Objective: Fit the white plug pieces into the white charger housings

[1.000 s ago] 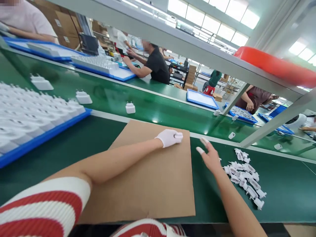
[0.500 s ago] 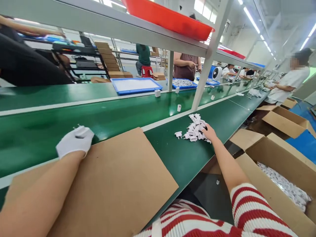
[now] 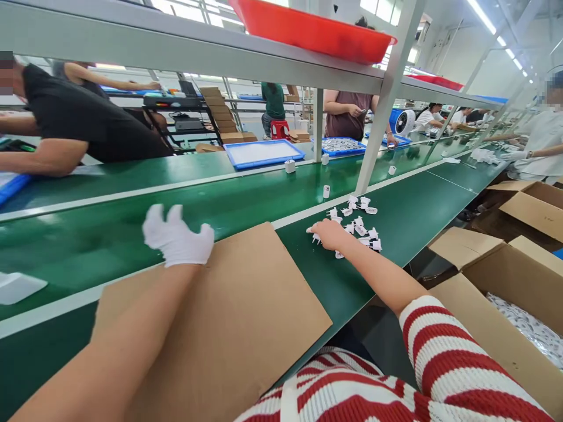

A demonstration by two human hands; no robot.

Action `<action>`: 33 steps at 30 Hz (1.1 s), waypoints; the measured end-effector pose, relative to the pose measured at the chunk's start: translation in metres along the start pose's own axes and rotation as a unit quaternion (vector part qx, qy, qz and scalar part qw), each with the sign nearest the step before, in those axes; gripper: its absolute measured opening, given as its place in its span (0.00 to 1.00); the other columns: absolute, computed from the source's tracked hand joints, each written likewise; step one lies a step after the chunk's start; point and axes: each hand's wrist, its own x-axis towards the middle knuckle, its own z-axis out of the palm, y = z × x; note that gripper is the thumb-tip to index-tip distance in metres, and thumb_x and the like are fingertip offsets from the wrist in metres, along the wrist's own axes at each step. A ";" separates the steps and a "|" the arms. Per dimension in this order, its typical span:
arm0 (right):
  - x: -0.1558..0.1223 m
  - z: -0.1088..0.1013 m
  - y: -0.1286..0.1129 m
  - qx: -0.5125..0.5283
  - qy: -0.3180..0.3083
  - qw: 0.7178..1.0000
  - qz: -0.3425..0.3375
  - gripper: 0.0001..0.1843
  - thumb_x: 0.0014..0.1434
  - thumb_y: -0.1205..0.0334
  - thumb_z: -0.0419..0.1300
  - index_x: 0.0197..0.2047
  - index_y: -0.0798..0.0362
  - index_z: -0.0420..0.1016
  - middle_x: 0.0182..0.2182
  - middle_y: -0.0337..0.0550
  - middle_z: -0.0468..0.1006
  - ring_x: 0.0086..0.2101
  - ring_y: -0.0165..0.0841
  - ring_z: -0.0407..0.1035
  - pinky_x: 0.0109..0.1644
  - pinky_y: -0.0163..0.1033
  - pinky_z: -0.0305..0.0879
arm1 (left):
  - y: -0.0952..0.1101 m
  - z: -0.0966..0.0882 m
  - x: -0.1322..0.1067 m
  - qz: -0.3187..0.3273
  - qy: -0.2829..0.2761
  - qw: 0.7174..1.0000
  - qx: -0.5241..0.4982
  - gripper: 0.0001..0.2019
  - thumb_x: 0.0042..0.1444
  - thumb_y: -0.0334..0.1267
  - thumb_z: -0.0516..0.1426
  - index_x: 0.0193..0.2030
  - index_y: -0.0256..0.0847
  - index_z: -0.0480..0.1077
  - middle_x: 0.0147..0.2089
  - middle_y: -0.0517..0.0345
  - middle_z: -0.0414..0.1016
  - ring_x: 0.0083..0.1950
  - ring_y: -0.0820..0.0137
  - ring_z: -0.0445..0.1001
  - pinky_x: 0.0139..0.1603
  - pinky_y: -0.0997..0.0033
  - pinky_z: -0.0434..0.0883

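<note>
My left hand (image 3: 177, 237), in a white glove, hovers at the far edge of a brown cardboard sheet (image 3: 229, 316) with its fingers spread and nothing in it. My right hand (image 3: 329, 234), bare, lies on the near side of a scattered pile of small white plug parts (image 3: 358, 225) on the green bench; its fingers curl down over a few parts, and what they hold is hidden. A white charger (image 3: 16, 286) lies on the green conveyor belt (image 3: 109, 228) at the far left.
Single white chargers (image 3: 326, 191) ride the belt. An open cardboard box of white parts (image 3: 523, 328) stands at my right. A metal shelf post (image 3: 382, 105) rises behind the pile, a red tray (image 3: 316, 32) on top. Other people work across the belt beside blue trays (image 3: 263, 153).
My left hand held a white charger and has let it go over the belt, fingers now spread. My right hand dragged back through the plug pile, which is more scattered.
</note>
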 end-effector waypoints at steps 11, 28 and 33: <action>0.018 0.028 -0.085 0.268 0.018 0.955 -0.123 0.10 0.55 0.72 0.71 0.41 0.52 0.81 0.42 0.42 0.77 0.40 0.33 0.73 0.48 0.39 0.70 | 0.021 0.052 -0.022 0.128 -0.264 0.948 0.119 0.40 0.72 0.61 0.47 0.82 0.40 0.58 0.85 0.40 0.51 0.84 0.50 0.53 0.81 0.48 0.52; 0.010 0.089 -0.121 0.651 -0.181 0.737 -0.028 0.34 0.28 0.46 0.86 0.32 0.48 0.73 0.29 0.34 0.77 0.32 0.32 0.71 0.42 0.40 0.71 | 0.138 0.115 0.105 0.221 -0.195 0.950 0.102 0.54 0.54 0.29 0.68 0.85 0.50 0.51 0.87 0.44 0.42 0.84 0.43 0.50 0.80 0.44 0.58; 0.010 0.094 -0.116 0.616 -0.182 0.764 -0.063 0.29 0.36 0.47 0.85 0.34 0.48 0.74 0.31 0.35 0.79 0.34 0.34 0.73 0.43 0.41 0.71 | 0.183 0.155 0.137 0.306 -0.253 0.908 0.135 0.62 0.40 0.20 0.68 0.81 0.64 0.57 0.89 0.55 0.30 0.86 0.33 0.35 0.79 0.21 0.47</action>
